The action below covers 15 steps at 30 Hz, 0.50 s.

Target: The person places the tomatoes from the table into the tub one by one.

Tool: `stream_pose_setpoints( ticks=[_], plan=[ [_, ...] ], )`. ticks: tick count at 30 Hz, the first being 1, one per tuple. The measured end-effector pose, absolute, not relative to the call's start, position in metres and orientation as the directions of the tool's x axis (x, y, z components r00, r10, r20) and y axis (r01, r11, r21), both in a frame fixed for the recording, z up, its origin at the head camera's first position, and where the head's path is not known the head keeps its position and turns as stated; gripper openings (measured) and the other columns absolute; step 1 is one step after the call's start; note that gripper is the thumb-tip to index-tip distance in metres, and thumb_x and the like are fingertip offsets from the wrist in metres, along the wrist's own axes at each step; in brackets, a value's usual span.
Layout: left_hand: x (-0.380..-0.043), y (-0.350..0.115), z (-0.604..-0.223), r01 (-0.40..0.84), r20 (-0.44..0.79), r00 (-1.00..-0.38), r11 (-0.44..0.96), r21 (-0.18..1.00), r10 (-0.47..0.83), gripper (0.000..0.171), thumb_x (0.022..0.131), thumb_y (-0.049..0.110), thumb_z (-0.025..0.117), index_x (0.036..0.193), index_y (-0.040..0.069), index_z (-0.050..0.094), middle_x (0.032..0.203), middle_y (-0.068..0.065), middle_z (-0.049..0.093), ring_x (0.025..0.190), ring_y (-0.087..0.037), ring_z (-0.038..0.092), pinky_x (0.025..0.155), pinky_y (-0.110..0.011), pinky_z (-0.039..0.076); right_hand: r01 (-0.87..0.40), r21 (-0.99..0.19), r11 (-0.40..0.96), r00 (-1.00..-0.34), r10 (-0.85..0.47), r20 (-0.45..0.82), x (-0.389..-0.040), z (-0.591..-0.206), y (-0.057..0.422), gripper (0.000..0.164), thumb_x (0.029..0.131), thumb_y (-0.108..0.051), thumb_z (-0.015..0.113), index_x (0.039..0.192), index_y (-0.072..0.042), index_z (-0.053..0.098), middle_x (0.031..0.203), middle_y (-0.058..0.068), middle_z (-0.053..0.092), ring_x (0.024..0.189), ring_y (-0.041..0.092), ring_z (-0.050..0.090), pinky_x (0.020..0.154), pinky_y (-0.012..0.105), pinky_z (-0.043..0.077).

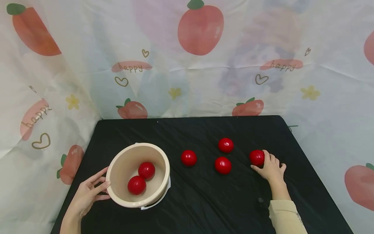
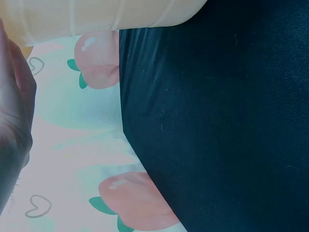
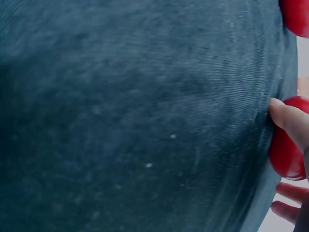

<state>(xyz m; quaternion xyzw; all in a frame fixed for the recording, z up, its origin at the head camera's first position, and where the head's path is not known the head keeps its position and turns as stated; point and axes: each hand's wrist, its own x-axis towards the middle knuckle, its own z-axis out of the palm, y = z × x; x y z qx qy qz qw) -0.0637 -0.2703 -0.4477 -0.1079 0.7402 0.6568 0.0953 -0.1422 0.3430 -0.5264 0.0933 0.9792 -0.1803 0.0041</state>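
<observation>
"Red, glossy, plastic-looking ball (image 1: 257, 158) toward the black table's (image 1: 204, 201) right edge: was it heavy?"
"Probably light, slippery; right hand (image 1: 272, 169) sensibly pinched its sides. Left hand (image 1: 87, 193) spread fingers against the cream, round bucket (image 1: 120, 172)."

The head view is bright, with soft, even light. The red balls (image 1: 223, 166) have little white shiny spots near their tops, so the light seems to come from above. Inside the bucket (image 1: 120, 174), it is only a bit shady. The black cloth (image 1: 204, 195) looks black there, but blue in both wrist views. In the left wrist view, the wall cloth (image 2: 82, 113) is pale and milky, and the left hand (image 2: 14, 111) looks dim. The right wrist view is dark and grainy, darkest at the left.
</observation>
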Motion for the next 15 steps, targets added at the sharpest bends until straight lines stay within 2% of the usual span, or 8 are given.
stream_pose_setpoints(
  ticks=[15],
  plan=[
    [-0.0643, -0.2699, -0.4472, -0.276, -0.274, -0.961, 0.115, 0.954, -0.031, 0.061, 0.086, 0.007, 0.062, 0.139, -0.001, 0.033, 0.085, -0.002, 0.06, 0.067, -0.016, 0.065, 0.062, -0.037, 0.057, 0.137, -0.315, 0.939, -0.987, 0.155, 0.03, -0.1447, -0.5358, 0.3449, 0.082, 0.074, -0.032, 0.072, 0.132, 0.003, 0.025, 0.125, 0.032, 0.031, 0.111, 0.049, 0.026, 0.088, 0.07, 0.016]
  ],
)
